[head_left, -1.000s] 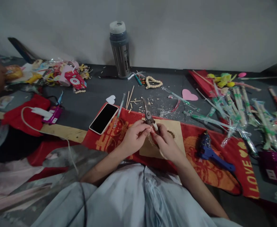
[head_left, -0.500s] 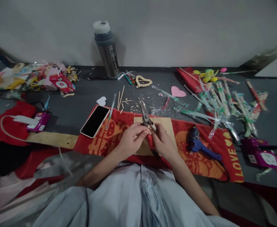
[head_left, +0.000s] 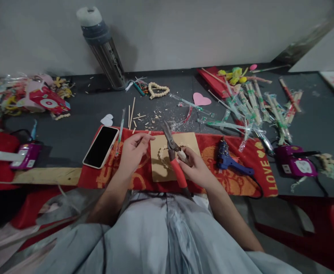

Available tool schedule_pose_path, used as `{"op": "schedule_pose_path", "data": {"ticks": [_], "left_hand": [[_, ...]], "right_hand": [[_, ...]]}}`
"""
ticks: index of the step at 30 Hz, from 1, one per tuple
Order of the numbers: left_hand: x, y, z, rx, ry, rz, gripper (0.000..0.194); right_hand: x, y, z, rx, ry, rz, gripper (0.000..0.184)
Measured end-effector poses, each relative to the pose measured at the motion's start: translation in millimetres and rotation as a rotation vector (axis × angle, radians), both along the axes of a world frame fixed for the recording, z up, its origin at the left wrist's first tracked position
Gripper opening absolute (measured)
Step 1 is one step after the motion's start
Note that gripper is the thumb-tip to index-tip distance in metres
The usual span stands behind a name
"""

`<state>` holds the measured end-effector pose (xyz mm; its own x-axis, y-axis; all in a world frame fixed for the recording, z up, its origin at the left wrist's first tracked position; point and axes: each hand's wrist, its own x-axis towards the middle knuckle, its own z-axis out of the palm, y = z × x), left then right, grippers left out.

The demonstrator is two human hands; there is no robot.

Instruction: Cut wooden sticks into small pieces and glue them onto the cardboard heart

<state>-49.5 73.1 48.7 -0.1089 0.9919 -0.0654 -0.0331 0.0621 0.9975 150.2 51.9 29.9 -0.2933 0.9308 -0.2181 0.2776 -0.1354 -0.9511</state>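
In my right hand (head_left: 195, 165) are pruning shears (head_left: 177, 171) with a red grip, their metal blades pointing away from me. Beneath them lies a tan square card (head_left: 158, 173), bearing a partly hidden outline of small pale pieces (head_left: 163, 154). My left hand (head_left: 135, 150) is closed in a pinch just left of the card. A tiny pale bit shows by its fingertips, but I cannot make out what it holds. Thin wooden sticks (head_left: 132, 112) and short cut bits (head_left: 153, 122) are scattered beyond this hand.
A red towel (head_left: 138, 182) carries a phone (head_left: 101, 146) and a blue glue gun (head_left: 232, 163). Behind stand a tall flask (head_left: 107, 57) and a beaded heart (head_left: 158, 91). Wrapped stick bundles (head_left: 252, 101) lie right, near a purple box (head_left: 295, 161). A pink paper heart (head_left: 201, 99) lies midway.
My left hand has moved left, away from the shears, uncovering the card and its outline. The shears stay in my right hand. The whole view has shifted slightly.
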Motion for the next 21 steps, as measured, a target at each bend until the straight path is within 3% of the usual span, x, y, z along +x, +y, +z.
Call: {"op": "schedule_pose_path", "data": {"ticks": [6, 10, 15, 21], "left_hand": [[3.0, 1.2, -2.6, 0.065, 0.007, 0.023, 0.030], [1.7, -1.7, 1.8, 0.112, 0.194, 0.038, 0.024], [-2.8, -3.7, 6.1, 0.177, 0.434, -0.050, 0.022], [-4.0, -5.6, 4.1, 0.181, 0.446, -0.072, 0.020]], "right_hand": [[-3.8, -3.5, 8.6, -0.020, -0.066, 0.085, 0.030], [-8.0, -5.1, 7.9, -0.038, -0.053, 0.124, 0.031], [-9.0, -6.6, 5.6, -0.047, -0.010, 0.152, 0.031], [-8.2, -9.1, 9.9, -0.064, 0.054, 0.164, 0.028]]}}
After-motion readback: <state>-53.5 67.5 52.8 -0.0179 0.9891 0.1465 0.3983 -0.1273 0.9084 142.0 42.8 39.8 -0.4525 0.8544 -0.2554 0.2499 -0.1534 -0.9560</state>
